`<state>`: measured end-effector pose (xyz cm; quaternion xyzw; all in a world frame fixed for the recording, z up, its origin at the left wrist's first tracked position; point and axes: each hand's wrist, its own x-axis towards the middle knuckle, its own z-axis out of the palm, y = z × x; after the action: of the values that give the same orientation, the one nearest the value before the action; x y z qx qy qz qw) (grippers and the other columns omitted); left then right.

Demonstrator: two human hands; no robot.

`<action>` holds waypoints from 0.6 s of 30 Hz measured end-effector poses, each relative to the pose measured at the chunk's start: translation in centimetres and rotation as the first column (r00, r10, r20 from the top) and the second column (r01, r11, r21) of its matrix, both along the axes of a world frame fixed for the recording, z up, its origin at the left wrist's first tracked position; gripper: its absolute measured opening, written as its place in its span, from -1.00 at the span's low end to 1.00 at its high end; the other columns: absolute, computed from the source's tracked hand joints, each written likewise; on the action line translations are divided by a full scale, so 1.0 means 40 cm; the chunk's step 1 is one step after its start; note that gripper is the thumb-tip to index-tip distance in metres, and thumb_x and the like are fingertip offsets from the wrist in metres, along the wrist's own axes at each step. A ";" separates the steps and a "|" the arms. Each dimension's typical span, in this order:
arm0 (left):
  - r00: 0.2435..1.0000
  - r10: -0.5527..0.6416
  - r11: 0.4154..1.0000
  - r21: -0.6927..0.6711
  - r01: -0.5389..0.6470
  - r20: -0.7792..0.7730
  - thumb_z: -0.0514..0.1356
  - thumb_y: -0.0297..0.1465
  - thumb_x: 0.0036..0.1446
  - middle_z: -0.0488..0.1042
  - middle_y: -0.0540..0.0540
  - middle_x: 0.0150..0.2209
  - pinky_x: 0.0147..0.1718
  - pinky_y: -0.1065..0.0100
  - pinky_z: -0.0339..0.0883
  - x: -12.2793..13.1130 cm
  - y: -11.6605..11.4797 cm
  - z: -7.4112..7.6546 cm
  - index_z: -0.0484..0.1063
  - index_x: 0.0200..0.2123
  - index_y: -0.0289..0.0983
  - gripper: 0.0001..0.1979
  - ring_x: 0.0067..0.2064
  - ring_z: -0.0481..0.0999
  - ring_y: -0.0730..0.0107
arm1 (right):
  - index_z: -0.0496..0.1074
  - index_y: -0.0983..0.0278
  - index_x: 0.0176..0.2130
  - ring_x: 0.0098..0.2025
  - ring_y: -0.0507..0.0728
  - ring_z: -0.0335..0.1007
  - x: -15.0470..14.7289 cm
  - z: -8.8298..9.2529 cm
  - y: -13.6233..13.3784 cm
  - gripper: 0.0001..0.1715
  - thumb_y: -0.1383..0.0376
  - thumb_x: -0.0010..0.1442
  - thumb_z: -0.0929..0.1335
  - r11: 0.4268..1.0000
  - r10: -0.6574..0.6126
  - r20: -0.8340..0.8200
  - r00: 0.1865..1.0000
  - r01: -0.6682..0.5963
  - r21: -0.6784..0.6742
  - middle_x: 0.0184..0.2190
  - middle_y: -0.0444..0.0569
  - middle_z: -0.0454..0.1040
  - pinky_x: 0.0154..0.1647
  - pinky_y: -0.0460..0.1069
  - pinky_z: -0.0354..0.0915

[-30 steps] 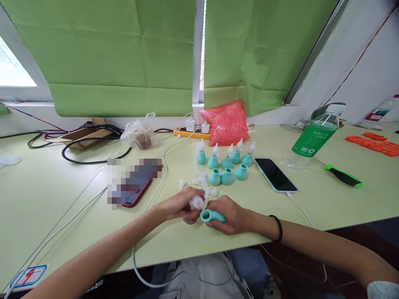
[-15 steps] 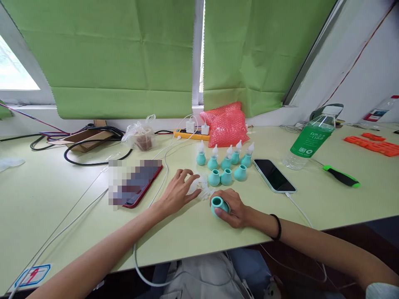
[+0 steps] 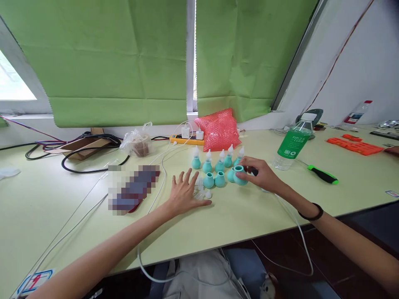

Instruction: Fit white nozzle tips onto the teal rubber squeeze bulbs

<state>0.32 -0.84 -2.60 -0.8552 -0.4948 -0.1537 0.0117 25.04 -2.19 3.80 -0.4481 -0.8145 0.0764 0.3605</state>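
My right hand (image 3: 261, 175) grips a teal rubber bulb (image 3: 239, 175) without a tip and holds it at the right end of a front row of open teal bulbs (image 3: 214, 180). Behind them stands a row of several teal bulbs with white tips (image 3: 218, 160). My left hand (image 3: 184, 192) lies flat on the table with its fingers spread, beside a small heap of clear white tips (image 3: 202, 191). A black band circles my right wrist.
A phone (image 3: 132, 189) lies left of my left hand. A green-labelled water bottle (image 3: 292, 142), a green-handled screwdriver (image 3: 321, 175), pink bubble wrap (image 3: 218, 128), a yellow power strip (image 3: 186, 139), cables, a plastic bag (image 3: 137, 142) and orange parts (image 3: 353, 146) sit around.
My right hand carried the teal bulb from near the table's front edge up and right to the row of bulbs. My left hand left the tips and flattened out.
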 end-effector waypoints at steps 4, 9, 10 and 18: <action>0.999 0.041 0.999 -0.011 -0.041 -0.025 -0.04 0.11 -0.18 0.07 -0.24 0.10 -0.09 -0.12 -0.09 0.046 0.020 0.000 0.00 0.09 -0.25 -0.19 0.05 0.05 -0.14 | 0.41 0.29 -0.40 -0.55 -0.01 0.26 0.046 -0.071 -0.001 -0.76 0.19 -0.07 0.32 0.983 -0.047 0.072 0.996 0.059 -0.174 -0.50 -0.07 0.38 -0.57 -0.11 0.23; 0.997 0.075 0.997 -0.012 -0.076 -0.033 0.01 -0.23 -0.04 0.27 -0.16 -0.06 -0.17 0.10 0.09 0.038 0.033 -0.003 0.15 -0.02 -0.21 -0.54 -0.07 0.22 0.08 | 0.42 0.32 -0.38 -0.56 0.01 0.31 0.056 -0.112 -0.001 -0.71 0.17 -0.08 0.32 0.976 -0.169 -0.017 0.985 0.165 -0.143 -0.50 -0.04 0.43 -0.54 -0.09 0.28; 0.997 0.076 0.997 -0.009 -0.077 -0.029 0.01 -0.26 -0.04 0.28 -0.17 -0.07 -0.19 0.12 0.10 0.030 0.036 -0.002 0.17 -0.03 -0.21 -0.56 -0.08 0.23 0.09 | 0.43 0.33 -0.38 -0.58 0.02 0.31 0.054 -0.114 0.001 -0.70 0.15 -0.08 0.32 0.976 -0.183 -0.033 0.983 0.178 -0.128 -0.52 -0.04 0.43 -0.54 -0.08 0.29; 0.999 0.038 0.999 0.007 -0.038 0.009 -0.07 -0.30 0.07 0.25 -0.16 -0.07 -0.20 0.13 0.13 -0.004 0.062 0.000 0.19 -0.04 -0.13 -0.64 -0.09 0.23 0.14 | 0.38 0.33 -0.30 -0.60 0.01 0.31 0.017 -0.154 0.020 -0.69 0.18 -0.04 0.31 0.984 -0.158 0.021 0.987 0.156 0.084 -0.49 -0.04 0.44 -0.49 -0.04 0.31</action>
<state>0.15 1.62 -2.60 -0.8449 -0.5106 -0.1589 0.0157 25.71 -1.41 -2.37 -0.4969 -0.7839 0.0081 0.3722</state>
